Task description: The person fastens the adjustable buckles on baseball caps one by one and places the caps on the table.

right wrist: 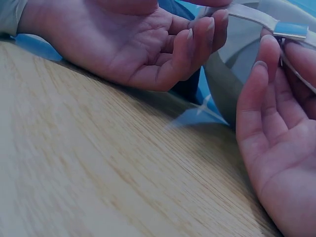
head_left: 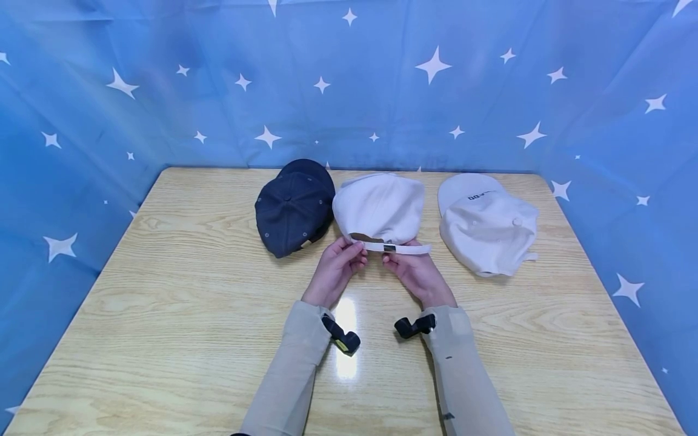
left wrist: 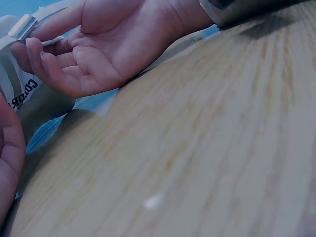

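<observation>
A white cap point(head_left: 378, 206) is at the middle far part of the table, its back opening facing me. Across that opening runs its strap point(head_left: 406, 249) with a small metal buckle point(head_left: 389, 248), the strap's loose end sticking out rightward. My left hand point(head_left: 335, 271) pinches the strap left of the buckle between thumb and fingers. The right hand point(head_left: 421, 277) holds the strap around the buckle, its fingers partly under it; the right wrist view shows these fingertips against the buckle point(right wrist: 291, 30). Dark lettering point(left wrist: 25, 94) shows inside the cap in the left wrist view.
To the left of the white cap lies a dark navy cap point(head_left: 291, 206), brim toward the back. An off-white cap point(head_left: 488, 227) with dark lettering lies to the right. All are on a wooden table point(head_left: 180, 315), with a blue star-patterned cloth point(head_left: 349, 85) behind and beside it.
</observation>
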### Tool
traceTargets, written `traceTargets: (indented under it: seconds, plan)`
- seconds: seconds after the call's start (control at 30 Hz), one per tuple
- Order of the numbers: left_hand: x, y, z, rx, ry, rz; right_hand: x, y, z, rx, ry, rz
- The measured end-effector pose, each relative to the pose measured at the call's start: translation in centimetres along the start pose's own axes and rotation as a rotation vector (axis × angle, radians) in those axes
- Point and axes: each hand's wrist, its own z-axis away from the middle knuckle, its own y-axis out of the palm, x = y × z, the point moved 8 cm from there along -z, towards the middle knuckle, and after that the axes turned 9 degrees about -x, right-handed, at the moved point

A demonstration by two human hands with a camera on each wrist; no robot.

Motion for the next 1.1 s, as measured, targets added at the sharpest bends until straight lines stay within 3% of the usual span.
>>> traceTargets:
  seconds: [0.4,0.8,1.1]
  plan:
    - [0.21,-0.26,-0.14,-0.028,-0.007,-0.037,-0.01,0.27,0.03,0.021,-0.004,0.033]
    - [0.2,-0.23,-0.09,-0.042,-0.013,-0.031,-0.25,0.0,-0.06,-0.043,0.015,0.099]
    - [0.36,0.05,0.09,-0.012,-0.011,-0.112,-0.33,0.01,-0.05,-0.041,0.017,0.122]
